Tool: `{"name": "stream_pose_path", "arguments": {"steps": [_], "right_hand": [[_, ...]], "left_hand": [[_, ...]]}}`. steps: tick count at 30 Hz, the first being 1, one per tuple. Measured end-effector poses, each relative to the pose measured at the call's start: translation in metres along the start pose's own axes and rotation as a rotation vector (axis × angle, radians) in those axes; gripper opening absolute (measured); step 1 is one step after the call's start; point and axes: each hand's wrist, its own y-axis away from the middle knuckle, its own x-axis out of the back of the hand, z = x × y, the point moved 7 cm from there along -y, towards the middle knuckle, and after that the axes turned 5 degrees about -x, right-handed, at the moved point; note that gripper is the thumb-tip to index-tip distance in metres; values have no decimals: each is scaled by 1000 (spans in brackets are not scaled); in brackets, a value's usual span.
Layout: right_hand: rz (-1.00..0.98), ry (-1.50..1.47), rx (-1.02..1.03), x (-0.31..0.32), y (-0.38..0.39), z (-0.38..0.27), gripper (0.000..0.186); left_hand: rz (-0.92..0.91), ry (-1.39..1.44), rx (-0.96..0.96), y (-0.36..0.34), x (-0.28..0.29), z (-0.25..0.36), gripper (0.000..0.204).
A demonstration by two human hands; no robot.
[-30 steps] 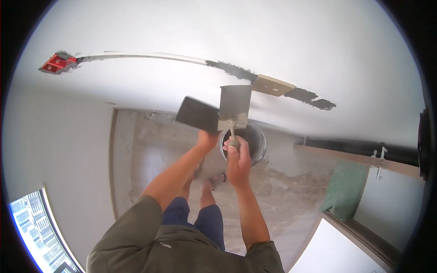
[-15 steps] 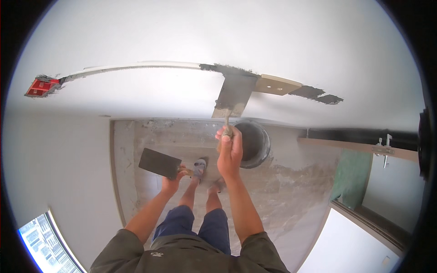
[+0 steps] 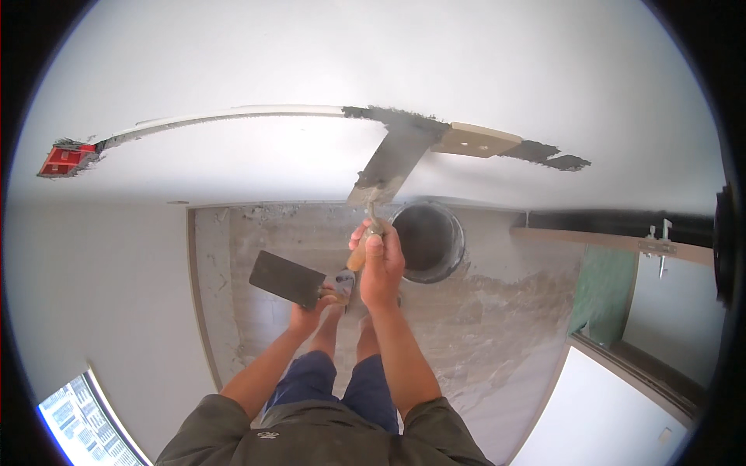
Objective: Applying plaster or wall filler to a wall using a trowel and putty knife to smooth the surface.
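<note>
My right hand [image 3: 379, 272] is closed around the wooden handle of a trowel [image 3: 395, 155]. That trowel's broad, mortar-smeared blade reaches up to the white wall [image 3: 272, 155], its far end at a strip of wet grey mortar [image 3: 373, 114]. Just right of the blade is a beige cover plate [image 3: 482, 141] with two small holes. Lower down, my left hand [image 3: 309, 312] grips the handle of a second trowel [image 3: 287, 278], whose dark rectangular blade points left, away from the wall. Below the wall, a round black bucket [image 3: 457, 248] stands on the floor, beside my right hand.
A groove [image 3: 233, 114] runs left along the wall to a red electrical box [image 3: 68, 160]. More grey mortar [image 3: 536, 151] lies right of the plate. An open door with a metal handle [image 3: 665, 233] stands at right, and a window [image 3: 85, 415] at lower left. The floor [image 3: 482, 326] is rough and stained.
My right hand has shifted slightly left, and its trowel handle now tilts more to the left. The left trowel has moved a little right and down.
</note>
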Motion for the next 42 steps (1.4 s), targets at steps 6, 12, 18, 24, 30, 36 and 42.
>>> {"name": "stream_pose_path", "arguments": {"steps": [6,12,18,24,30,36,42], "right_hand": [[-76,-294,-116,-26,21,-4,38],[-75,-394,-216,-29,37,-24,33],[-118,-472,-365,-27,58,-53,33],[-174,-386,-536,44,100,-43,34],[-169,232,-568,173,105,-46,27],[-305,498,-436,244,87,-52,25],[-238,491,-510,292,93,-41,24]], "left_hand": [[-10,121,50,6,7,4,26],[-9,1,39,15,-1,35,31],[1,-234,-169,-19,-8,36,36],[-461,-236,-49,-69,-85,42,32],[-931,-296,154,-56,-165,84,35],[-1226,-189,321,-41,-197,95,36],[-1354,-224,268,-40,-210,81,30]]}}
